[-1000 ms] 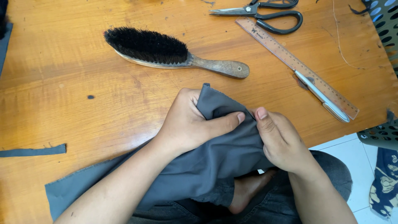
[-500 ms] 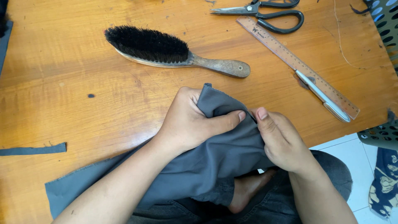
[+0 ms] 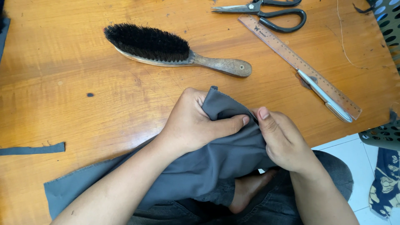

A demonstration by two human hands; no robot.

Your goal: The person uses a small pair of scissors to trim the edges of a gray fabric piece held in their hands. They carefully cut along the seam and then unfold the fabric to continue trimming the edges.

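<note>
We look down on a wooden table [image 3: 83, 125] where our two bare hands meet over a piece of grey fabric [image 3: 216, 158]. Our left hand [image 3: 196, 123] is closed on a raised fold of it, thumb pressed flat along the crease. Our right hand [image 3: 283, 139] pinches the same fold just beside that thumb. The fabric lies at the table's near edge, its length running from the near left corner toward our lap, directly under both hands. Beyond them lie a black-bristled brush [image 3: 166, 48], scissors [image 3: 266, 12], a ruler [image 3: 300, 62] and a pen [image 3: 325, 96] toward the far right corner.
</note>
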